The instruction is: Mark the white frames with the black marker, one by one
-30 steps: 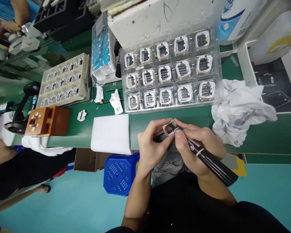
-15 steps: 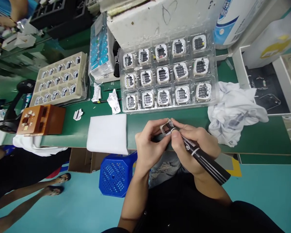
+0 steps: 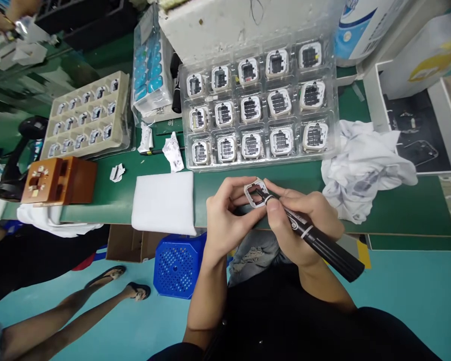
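Note:
Between the thumb and fingers of my left hand (image 3: 229,215) is a small white square frame (image 3: 249,190) with rounded corners, tilted and facing me. My right hand (image 3: 304,220) grips a black marker pen (image 3: 323,244), its tip at the frame's inner edge. Whether the tip touches the frame I cannot tell. Some right fingertips are close beside the frame. Just beyond my hands lies a clear plastic tray (image 3: 261,161) of similar white frames with dark centres, in rows.
A white foam pad (image 3: 163,203) lies left, crumpled white cloth (image 3: 363,170) right. Farther left are an orange-brown block (image 3: 77,181) and a beige tray (image 3: 116,123) of small parts. A blue stool (image 3: 176,268) stands below the table edge. Another person's legs (image 3: 78,311) show at lower left.
The white frame has turned to show more of its face, and the pen now reaches across its opening. The other person's feet have moved right. The view has shifted slightly.

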A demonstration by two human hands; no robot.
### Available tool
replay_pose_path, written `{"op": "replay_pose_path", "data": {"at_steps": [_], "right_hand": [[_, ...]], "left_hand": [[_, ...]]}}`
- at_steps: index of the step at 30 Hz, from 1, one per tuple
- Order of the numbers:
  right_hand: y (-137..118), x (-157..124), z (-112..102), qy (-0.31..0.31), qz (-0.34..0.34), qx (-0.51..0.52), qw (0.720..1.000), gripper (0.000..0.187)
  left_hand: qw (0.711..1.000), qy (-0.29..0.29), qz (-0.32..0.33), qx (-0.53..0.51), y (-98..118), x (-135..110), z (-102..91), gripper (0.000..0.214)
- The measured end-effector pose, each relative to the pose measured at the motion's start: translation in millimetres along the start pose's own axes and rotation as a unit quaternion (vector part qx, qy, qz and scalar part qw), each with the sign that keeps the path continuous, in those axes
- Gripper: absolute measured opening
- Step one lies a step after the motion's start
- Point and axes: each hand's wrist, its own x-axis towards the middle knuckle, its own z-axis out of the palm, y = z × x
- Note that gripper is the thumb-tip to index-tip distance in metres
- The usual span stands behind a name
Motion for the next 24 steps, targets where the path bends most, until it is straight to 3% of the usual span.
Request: {"op": "replay_pose_path", "data": {"at_steps": [7, 15, 24], "right_hand": [[5.9, -1.9, -1.5, 0.006, 0.004, 0.048, 0.999, 0.021], [2.6, -1.1, -3.4, 0.006, 0.034, 0.062, 0.997, 0.02], [0.8, 6.1, -7.2, -0.048, 0.028, 0.084, 0.995, 0.035]], "left_hand": [[0.999, -0.029, -0.005, -0.025, -2.1, 1.0, -4.7, 0.065], [0.999, -0.027, 0.027, 0.007, -6.3, 1.8, -6.0, 0.059], [0.998, -0.027, 0.064, 0.005, -4.6, 4.9, -6.8, 0.048]]}}
